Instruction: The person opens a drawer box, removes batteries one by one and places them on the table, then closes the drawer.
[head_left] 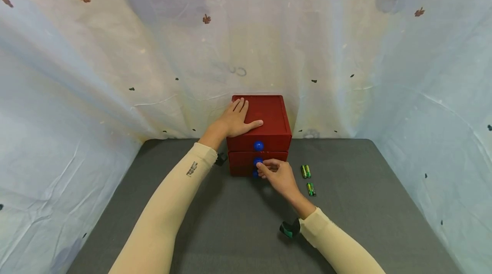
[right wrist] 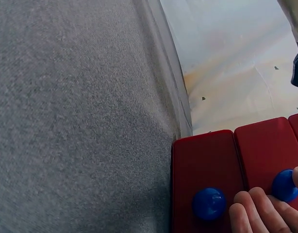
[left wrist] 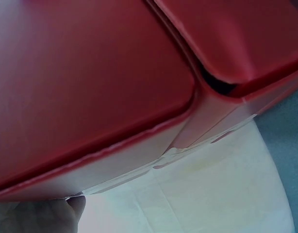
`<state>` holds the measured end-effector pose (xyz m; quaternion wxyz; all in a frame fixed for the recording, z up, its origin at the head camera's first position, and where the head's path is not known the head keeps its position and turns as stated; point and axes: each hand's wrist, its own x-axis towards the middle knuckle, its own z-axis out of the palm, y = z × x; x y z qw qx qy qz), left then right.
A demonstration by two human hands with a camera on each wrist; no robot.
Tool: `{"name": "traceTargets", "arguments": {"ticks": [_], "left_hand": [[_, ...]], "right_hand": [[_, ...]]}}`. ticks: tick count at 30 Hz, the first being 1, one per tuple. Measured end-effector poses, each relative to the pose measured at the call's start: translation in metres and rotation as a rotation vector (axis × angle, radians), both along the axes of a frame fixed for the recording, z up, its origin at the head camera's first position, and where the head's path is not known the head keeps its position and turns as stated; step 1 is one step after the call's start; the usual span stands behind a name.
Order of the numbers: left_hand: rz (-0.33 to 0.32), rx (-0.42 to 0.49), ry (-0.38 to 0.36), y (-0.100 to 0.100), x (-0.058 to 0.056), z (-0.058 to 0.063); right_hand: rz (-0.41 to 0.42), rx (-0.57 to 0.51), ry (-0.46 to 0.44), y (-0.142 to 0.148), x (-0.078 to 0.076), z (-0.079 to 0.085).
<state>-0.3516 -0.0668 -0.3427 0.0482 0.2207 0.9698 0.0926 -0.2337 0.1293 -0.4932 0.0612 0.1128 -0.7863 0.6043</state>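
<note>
A red drawer box (head_left: 269, 114) with round blue knobs stands at the back of the table. My left hand (head_left: 235, 121) rests with fingers spread on its top, toward the left side. At the front, my right hand (head_left: 279, 176) pinches the blue knob (right wrist: 284, 186) of the middle drawer between thumb and fingers. Above it in the head view is the top drawer's knob (head_left: 259, 146); the bottom drawer's knob (right wrist: 209, 204) shows beside my curled fingers (right wrist: 259, 209) in the right wrist view. The left wrist view shows the box's red drawer fronts (left wrist: 91, 82) close up.
Two pairs of green batteries (head_left: 306, 171) (head_left: 311, 189) lie on the grey table (head_left: 346, 205), right of the box. A pale patterned curtain (head_left: 184, 52) hangs behind the table and along both sides.
</note>
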Motion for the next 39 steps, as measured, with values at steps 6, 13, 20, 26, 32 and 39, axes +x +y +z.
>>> {"name": "traceTargets", "arguments": {"ticks": [6, 13, 20, 26, 32, 39], "left_hand": [[0.002, -0.003, -0.008, 0.0, 0.001, 0.002], [-0.003, -0.006, 0.013, 0.0, -0.001, -0.001], [0.0, -0.006, 0.006, 0.0, 0.0, -0.001], [0.003, -0.016, 0.009, 0.0, -0.001, -0.001], [0.005, -0.016, 0.005, 0.0, 0.0, -0.001], [0.002, -0.014, 0.011, 0.001, 0.001, 0.0]], "right_hand": [[0.009, -0.006, 0.0, 0.0, -0.003, 0.0], [-0.005, 0.003, 0.003, 0.003, -0.003, -0.003], [-0.018, 0.046, 0.012, 0.008, -0.001, -0.009], [-0.027, 0.082, -0.023, 0.012, 0.001, -0.018], [-0.016, 0.127, -0.096, 0.013, 0.002, -0.026], [0.0, 0.157, -0.13, 0.012, 0.001, -0.032]]}}
